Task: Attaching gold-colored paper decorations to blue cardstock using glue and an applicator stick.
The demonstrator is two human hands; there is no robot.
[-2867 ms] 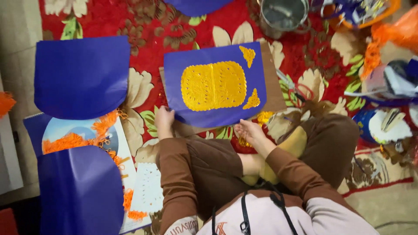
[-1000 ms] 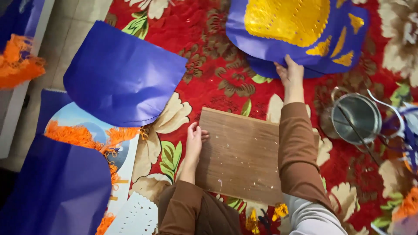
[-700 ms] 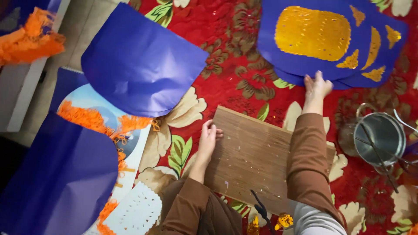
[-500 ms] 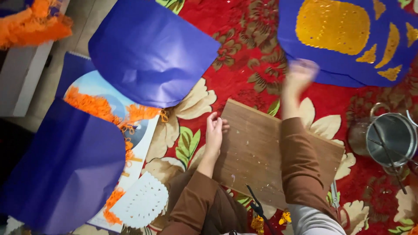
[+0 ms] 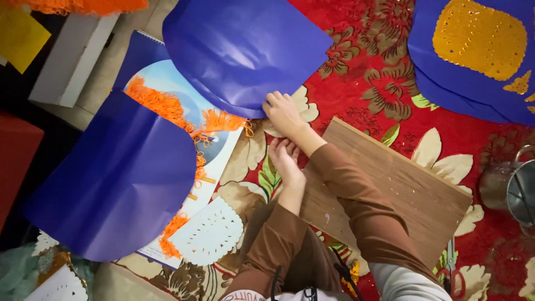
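A large blue paper sheet [image 5: 245,50] with a rounded edge lies at the top middle of the floor rug [image 5: 356,72], smooth and a little glossy, with soft creases. The right hand [image 5: 284,113] reaches across to its lower edge, fingers curled down on the paper — whether it pinches the edge or only presses it, I cannot tell. The left hand [image 5: 285,160] rests just below, flat with loose fingers at the left corner of the wooden board [image 5: 401,189], holding nothing.

The rug is red with big cream and brown flowers. A second blue sheet [image 5: 111,178] lies at the left, overlapping a pale poster [image 5: 178,106] strewn with orange fringe [image 5: 161,106]. At the top right, more blue paper carries a yellow punched cut-out [image 5: 479,39]. A white cut-out with scalloped edges [image 5: 209,233] sits near the knees — a metal pot [image 5: 518,189] stands at the right edge, and scissors [image 5: 448,273] lie below the board.
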